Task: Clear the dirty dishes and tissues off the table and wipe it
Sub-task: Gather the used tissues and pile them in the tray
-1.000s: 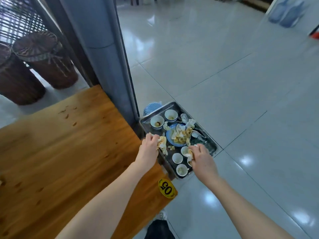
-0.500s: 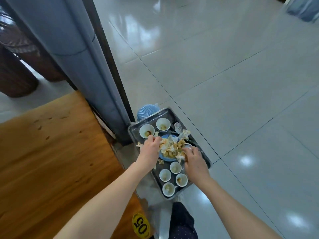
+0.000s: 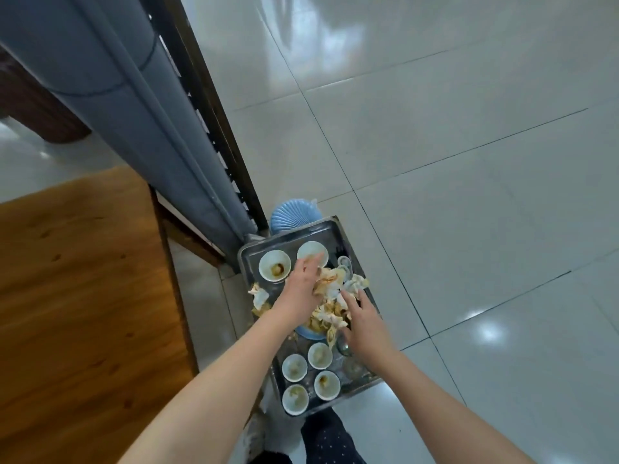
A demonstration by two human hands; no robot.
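Fingers of the left hand (image 3: 303,289) lie spread and flat over a heap of crumpled, stained tissues (image 3: 330,296), pressing on them rather than closing round any; the right hand (image 3: 363,321) comes in from the other side with fingers loosely splayed, its tips touching the heap's edge, nothing gripped that can be seen; the tissues sit piled on a blue plate (image 3: 310,333) in the middle of a metal tray (image 3: 335,229); two white bowls (image 3: 274,266) stand at the tray's far end, one partly under the left fingertips; four small white cups (image 3: 294,367) cluster at the near end; a few tissue scraps (image 3: 259,296) hang over the tray's left rim; a ribbed blue bin (image 3: 291,217) stands just beyond the tray; the wooden table (image 3: 83,296) lies to the left, apart from the tray.
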